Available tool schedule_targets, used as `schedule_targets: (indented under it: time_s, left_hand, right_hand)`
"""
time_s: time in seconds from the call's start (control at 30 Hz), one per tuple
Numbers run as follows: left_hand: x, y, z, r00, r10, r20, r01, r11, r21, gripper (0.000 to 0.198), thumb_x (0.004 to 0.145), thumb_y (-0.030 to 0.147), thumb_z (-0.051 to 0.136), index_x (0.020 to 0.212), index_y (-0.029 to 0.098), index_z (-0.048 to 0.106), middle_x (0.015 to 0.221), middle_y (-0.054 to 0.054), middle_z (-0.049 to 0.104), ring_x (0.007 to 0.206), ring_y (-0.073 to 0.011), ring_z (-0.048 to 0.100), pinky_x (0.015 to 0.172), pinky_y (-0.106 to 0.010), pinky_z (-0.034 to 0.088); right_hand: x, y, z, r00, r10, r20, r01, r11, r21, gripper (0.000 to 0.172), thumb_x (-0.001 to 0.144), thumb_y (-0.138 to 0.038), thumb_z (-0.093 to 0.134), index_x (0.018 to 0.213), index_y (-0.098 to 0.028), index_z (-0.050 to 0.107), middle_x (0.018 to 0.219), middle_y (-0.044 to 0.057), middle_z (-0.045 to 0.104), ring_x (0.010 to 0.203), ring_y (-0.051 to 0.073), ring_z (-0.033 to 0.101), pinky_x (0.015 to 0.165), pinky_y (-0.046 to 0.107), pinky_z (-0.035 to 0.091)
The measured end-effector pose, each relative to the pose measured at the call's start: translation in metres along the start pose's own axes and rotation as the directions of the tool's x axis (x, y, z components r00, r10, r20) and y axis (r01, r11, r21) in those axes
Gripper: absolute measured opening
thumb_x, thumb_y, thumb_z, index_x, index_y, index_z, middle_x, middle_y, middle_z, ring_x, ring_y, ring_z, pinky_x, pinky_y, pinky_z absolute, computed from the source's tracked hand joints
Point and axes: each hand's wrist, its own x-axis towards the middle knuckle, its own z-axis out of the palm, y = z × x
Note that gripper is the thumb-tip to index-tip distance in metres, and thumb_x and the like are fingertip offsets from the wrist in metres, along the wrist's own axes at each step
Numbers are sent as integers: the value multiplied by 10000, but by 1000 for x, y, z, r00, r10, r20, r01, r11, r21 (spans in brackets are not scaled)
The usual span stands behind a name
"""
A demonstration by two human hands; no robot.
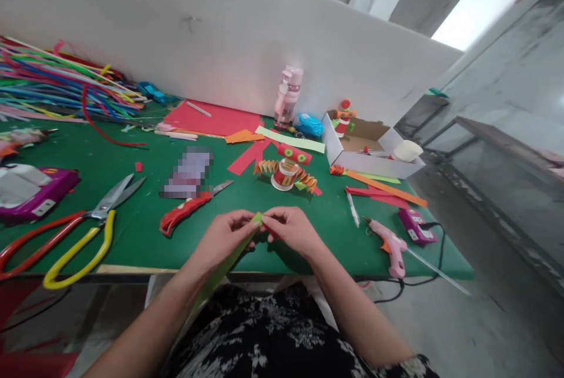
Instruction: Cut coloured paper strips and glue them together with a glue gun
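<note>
A long green paper strip (225, 265) runs from my fingertips down past my left wrist. My left hand (227, 236) is closed, pinching the strip near its upper end. My right hand (293, 230) is closed too, its thumb and fingertips meeting that end; a bit of red shows under its fingers, perhaps paper. Just beyond my hands stands a paper-cup figure (284, 173) with a red roll and green eyes on top and pleated orange arms. Left of my hands lies a red-handled utility knife (187, 211) with its blade out.
Large scissors (99, 213) lie open at left. Pipe cleaners (57, 81) are heaped at the back left. A white box (365, 161) holds another figure. At right rest a pink glue gun (390, 243), its cord, and a white pen (352, 208). A pink bottle (288, 96) stands behind.
</note>
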Motion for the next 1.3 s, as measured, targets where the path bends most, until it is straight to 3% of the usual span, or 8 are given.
schedule_targets:
  time_s: [0.3,0.5,0.73,0.93,1.1,1.3]
  left_hand:
    - [0,-1,0,991,56,-118,-50,998,46,443,573,605,789,686,184,709,649,-27,713,587,-154,583,558,-255,450]
    - [1,0,0,990,48,-135,-40,998,55,463,557,623,788,654,178,699,604,-14,687,557,-136,543,541,-245,408]
    - [0,2,1,995,8,-102,-7,1000,13,479,523,613,816,669,184,663,651,-38,721,584,-165,612,559,-264,451]
    - [2,-1,2,991,-3,-132,2,1000,-5,514,505,651,801,680,190,655,622,-22,709,571,-174,633,569,-277,478]
    - [2,-2,2,990,-16,-143,16,1000,-8,526,488,652,808,687,192,649,580,1,676,561,-180,643,554,-276,482]
    - [2,-1,3,990,-13,-138,14,1000,3,514,504,648,801,687,193,646,605,0,688,568,-174,642,570,-285,505]
  right_hand:
    - [0,4,1,999,-38,0,37,993,-112,190,862,-291,601,751,-167,694,689,2,684,517,80,576,539,196,449]
    - [-1,5,4,1000,-31,-5,30,993,-112,161,863,-286,618,764,-169,668,686,-2,686,527,83,584,546,195,451]
    - [1,6,6,999,-37,-7,37,996,-85,171,849,-297,637,737,-171,662,675,-4,687,525,85,581,561,205,456]
    - [1,6,-1,998,37,46,-38,999,26,82,818,-249,647,843,-173,664,736,-3,698,566,92,617,593,216,488]
    - [-2,6,-8,999,32,37,-30,999,-39,100,841,-238,606,799,-166,660,663,-13,653,589,111,636,623,229,486]
    - [-4,8,-4,999,12,33,-12,1000,-25,134,837,-284,633,793,-163,670,721,5,680,606,107,614,626,230,480]
